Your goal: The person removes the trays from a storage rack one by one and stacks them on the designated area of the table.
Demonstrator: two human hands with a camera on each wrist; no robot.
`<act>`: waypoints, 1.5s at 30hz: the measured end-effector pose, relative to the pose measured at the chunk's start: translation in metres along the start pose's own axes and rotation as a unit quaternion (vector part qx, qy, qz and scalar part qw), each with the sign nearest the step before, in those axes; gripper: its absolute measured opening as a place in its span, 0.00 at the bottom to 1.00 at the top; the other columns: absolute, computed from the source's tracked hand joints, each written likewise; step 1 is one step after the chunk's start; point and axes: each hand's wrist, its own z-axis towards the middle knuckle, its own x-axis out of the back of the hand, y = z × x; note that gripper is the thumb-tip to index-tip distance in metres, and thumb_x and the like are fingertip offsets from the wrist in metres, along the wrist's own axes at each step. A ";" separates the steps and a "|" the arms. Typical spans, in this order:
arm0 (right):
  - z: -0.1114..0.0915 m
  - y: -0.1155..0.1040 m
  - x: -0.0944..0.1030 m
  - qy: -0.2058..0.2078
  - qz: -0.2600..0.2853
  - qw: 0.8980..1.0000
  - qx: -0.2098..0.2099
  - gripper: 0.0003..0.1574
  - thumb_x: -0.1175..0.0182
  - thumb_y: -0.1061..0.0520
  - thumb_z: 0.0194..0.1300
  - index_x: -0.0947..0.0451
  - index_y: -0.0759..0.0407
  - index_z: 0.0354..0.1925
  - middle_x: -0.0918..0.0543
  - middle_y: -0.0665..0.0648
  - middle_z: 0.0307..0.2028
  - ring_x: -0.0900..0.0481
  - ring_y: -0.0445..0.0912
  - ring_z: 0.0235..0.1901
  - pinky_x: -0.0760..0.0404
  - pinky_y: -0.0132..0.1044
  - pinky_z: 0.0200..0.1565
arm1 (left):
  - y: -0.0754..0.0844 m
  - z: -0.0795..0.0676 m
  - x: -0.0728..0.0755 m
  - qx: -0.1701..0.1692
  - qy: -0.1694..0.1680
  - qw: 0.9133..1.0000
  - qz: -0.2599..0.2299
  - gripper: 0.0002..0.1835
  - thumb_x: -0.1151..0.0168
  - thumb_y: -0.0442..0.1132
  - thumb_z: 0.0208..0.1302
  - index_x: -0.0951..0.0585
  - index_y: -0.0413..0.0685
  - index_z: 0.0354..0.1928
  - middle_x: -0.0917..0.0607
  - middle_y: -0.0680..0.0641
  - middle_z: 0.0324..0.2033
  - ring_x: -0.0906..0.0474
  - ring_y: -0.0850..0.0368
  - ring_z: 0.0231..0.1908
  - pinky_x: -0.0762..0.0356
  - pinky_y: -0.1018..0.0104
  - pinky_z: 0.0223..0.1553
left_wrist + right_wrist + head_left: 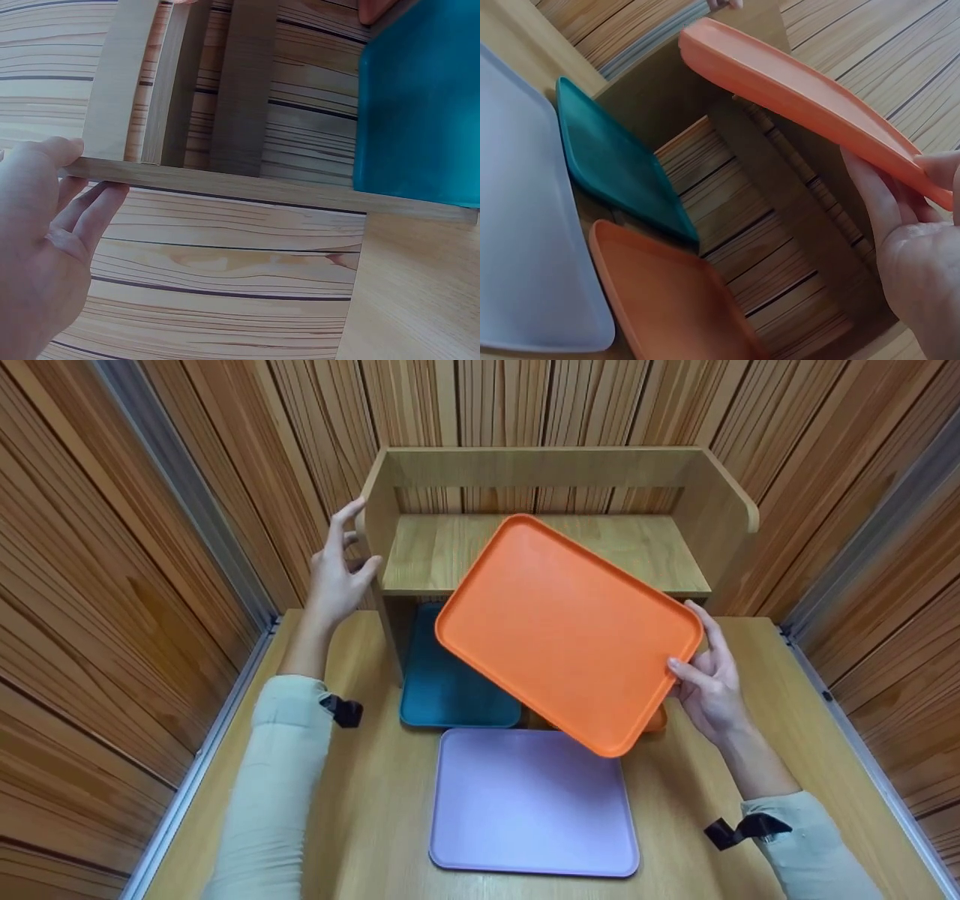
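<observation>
My right hand [712, 694] grips one short edge of an orange tray [570, 634], thumb on the upper face and fingers beneath. The tray is held tilted in the air before a wooden desk shelf [544, 465]. With thumb and fingers on opposite faces, my left hand [337, 574] holds the front edge of the shelf's left side panel [247, 184]. Under the shelf board, a teal tray [457, 690] lies on the left. To its right lies a second orange tray [675, 300], mostly hidden in the head view by the raised one.
A lilac tray [532, 810] lies flat on the wooden table [375, 825] in front of the shelf. The shelf's upper board [427, 551] has side panels and a back rail. Wood-grain walls [97, 547] with metal strips along their bases stand around the table.
</observation>
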 end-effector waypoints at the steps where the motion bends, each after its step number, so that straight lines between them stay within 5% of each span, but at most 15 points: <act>1: -0.001 0.000 0.001 -0.006 -0.005 1.000 -0.004 0.50 0.64 0.85 0.78 0.48 0.54 0.88 0.13 0.67 0.66 0.04 0.56 0.55 0.04 0.51 0.50 | 0.000 0.000 0.000 0.001 0.000 1.000 0.001 0.41 0.38 0.27 0.81 0.39 0.62 0.87 0.40 0.45 0.90 0.27 0.38 0.83 0.13 0.35 0.72; 13: -0.007 0.000 0.010 -0.046 0.009 0.999 -0.024 0.51 0.67 0.85 0.77 0.48 0.55 0.88 0.12 0.70 0.62 0.03 0.59 0.53 0.05 0.54 0.50 | 0.001 0.001 0.000 0.002 0.001 1.000 0.006 0.41 0.38 0.27 0.81 0.39 0.60 0.87 0.35 0.40 0.88 0.26 0.37 0.82 0.11 0.35 0.70; 33: -0.023 -0.001 0.018 -0.075 0.065 0.991 -0.092 0.50 0.70 0.84 0.80 0.49 0.55 0.90 0.18 0.69 0.76 0.10 0.61 0.67 0.08 0.52 0.59 | -0.001 0.000 0.000 -0.008 0.003 1.000 0.004 0.41 0.38 0.27 0.81 0.38 0.62 0.87 0.37 0.41 0.89 0.27 0.37 0.82 0.14 0.35 0.73; 45: -0.028 -0.002 0.018 -0.081 0.001 0.987 -0.136 0.51 0.67 0.83 0.80 0.46 0.51 0.90 0.12 0.66 0.69 0.07 0.56 0.63 0.07 0.47 0.58 | 0.000 0.000 0.000 -0.009 0.002 1.000 0.004 0.41 0.38 0.26 0.81 0.38 0.59 0.87 0.38 0.43 0.90 0.28 0.38 0.82 0.11 0.37 0.71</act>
